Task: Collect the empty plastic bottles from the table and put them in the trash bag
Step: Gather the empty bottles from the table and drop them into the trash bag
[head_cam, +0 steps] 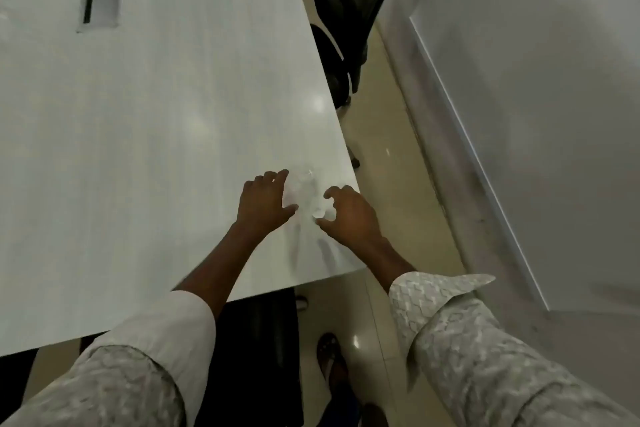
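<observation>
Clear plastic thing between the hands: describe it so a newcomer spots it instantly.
Start at the big white table and follow it to the near right corner, beside the tiled floor. There the left hand and right hand flank a clear, crumpled plastic item, likely a bottle, though blur hides details. It is the only see-through object there, unlike the flat grey cable hatch at the far left.

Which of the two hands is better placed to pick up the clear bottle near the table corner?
Right, narrowly: the right hand curls at the blurry clear bottle; the left hand lies flatter.
</observation>
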